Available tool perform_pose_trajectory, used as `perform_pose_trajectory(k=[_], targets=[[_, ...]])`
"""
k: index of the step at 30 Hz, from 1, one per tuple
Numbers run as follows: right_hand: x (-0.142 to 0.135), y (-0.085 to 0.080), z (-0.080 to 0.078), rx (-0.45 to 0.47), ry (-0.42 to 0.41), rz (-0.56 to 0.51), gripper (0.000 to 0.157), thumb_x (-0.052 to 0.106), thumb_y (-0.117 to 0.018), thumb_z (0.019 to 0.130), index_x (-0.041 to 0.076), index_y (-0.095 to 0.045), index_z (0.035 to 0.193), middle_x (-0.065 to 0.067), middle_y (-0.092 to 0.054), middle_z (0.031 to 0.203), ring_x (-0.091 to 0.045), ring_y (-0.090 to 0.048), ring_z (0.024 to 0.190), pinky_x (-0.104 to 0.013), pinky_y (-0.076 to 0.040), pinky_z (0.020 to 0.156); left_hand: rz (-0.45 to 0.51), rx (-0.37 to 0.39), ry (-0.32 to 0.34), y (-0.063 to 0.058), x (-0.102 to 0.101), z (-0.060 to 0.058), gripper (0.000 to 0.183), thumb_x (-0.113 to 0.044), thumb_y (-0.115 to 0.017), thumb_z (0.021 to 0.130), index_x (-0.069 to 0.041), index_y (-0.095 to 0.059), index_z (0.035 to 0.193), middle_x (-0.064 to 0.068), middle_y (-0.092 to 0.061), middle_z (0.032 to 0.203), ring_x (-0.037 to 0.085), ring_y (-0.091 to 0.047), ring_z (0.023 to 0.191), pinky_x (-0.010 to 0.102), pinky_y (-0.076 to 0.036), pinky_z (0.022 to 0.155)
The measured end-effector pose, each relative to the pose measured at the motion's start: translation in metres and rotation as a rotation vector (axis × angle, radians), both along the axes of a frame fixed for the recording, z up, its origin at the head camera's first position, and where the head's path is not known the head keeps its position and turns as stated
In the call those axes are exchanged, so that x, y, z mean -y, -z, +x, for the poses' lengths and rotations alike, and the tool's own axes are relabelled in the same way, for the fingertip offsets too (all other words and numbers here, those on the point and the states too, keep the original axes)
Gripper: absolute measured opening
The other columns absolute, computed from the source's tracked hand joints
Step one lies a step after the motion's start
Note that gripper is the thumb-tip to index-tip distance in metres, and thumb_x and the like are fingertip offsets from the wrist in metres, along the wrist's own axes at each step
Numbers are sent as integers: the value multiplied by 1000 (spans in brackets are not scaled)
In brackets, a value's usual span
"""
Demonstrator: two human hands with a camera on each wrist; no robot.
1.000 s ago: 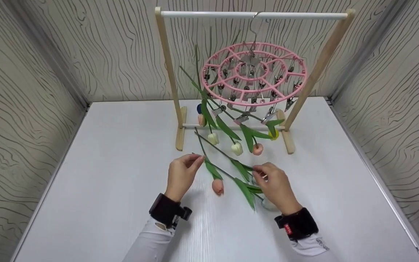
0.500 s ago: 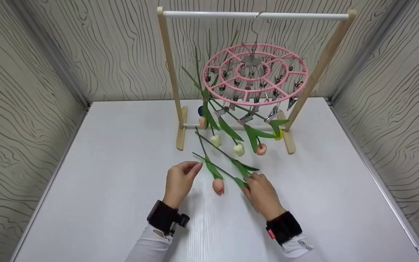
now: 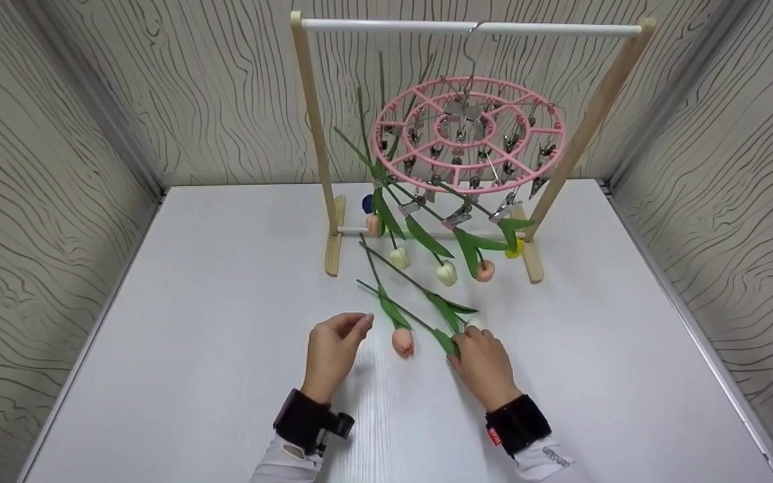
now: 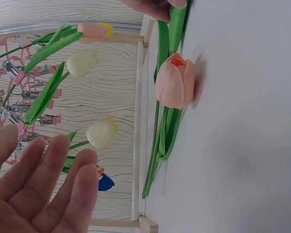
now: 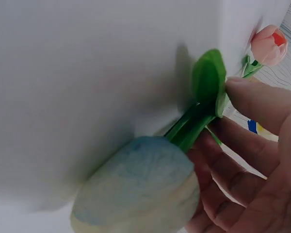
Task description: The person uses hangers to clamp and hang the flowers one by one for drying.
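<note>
My right hand pinches the green leaves and stem of a tulip lying on the white table; its large pale blue-white bloom shows in the right wrist view, the thumb pressing a leaf. In the head view the hand covers that bloom. To the left, my left hand hovers over the table holding nothing, fingers relaxed, apart from the stems. Between the hands lies a pink tulip. A white tulip, partly hidden behind my right hand, lies with its stem crossing toward the rack.
A wooden rack with a white bar stands at the back. From it hangs a round pink clip hanger with many metal clips. Several tulips hang in the clips, among them a white tulip and a pink tulip.
My right hand has shifted left and nearer, from the upper leaves to the lower tulip. My left hand has come off the stem end and drawn back slightly. The clip hanger has swayed a little.
</note>
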State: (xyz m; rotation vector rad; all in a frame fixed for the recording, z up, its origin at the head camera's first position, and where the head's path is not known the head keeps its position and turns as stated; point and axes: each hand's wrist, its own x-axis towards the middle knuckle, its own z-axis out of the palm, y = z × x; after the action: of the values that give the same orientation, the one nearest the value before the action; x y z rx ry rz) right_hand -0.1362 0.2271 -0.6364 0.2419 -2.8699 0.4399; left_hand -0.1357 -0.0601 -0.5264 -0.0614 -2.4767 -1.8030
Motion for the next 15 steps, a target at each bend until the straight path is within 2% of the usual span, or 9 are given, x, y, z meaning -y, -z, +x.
perform_pose_trajectory(k=[3, 5, 10, 15], targets=[[5, -10, 8, 9, 35, -37, 25, 9, -103, 85, 0, -83, 96, -13, -73, 92, -33, -70, 82, -52, -62, 72, 19, 9, 8, 0, 0, 4, 24, -17, -80, 113, 6, -87, 117, 20, -90, 106, 29, -85, 96, 23, -64, 82], [5, -10, 11, 7, 53, -35, 25, 5, -103, 84, 0, -81, 95, -14, -74, 92, -34, -72, 83, -52, -62, 72, 30, 12, 16, 0, -1, 7, 24, -17, -80, 113, 6, -87, 118, 19, -90, 107, 27, -85, 96, 21, -63, 82], [-1, 11, 12, -62, 60, 18, 24, -3, -94, 83, 2, -79, 101, -16, -78, 94, -35, -74, 81, -51, -62, 68, 48, 19, 27, 1, -1, 16, 24, -17, -81, 113, 5, -88, 118, 19, -90, 107, 22, -83, 94, 20, -62, 81], [20, -43, 35, -12, 99, 16, 27, -3, -90, 87, -2, -82, 113, -23, -78, 106, -43, -75, 91, -57, -61, 73, 37, 41, 48, 3, -4, 23, 25, -19, -80, 114, 5, -87, 118, 18, -90, 108, 22, -83, 94, 21, -63, 82]])
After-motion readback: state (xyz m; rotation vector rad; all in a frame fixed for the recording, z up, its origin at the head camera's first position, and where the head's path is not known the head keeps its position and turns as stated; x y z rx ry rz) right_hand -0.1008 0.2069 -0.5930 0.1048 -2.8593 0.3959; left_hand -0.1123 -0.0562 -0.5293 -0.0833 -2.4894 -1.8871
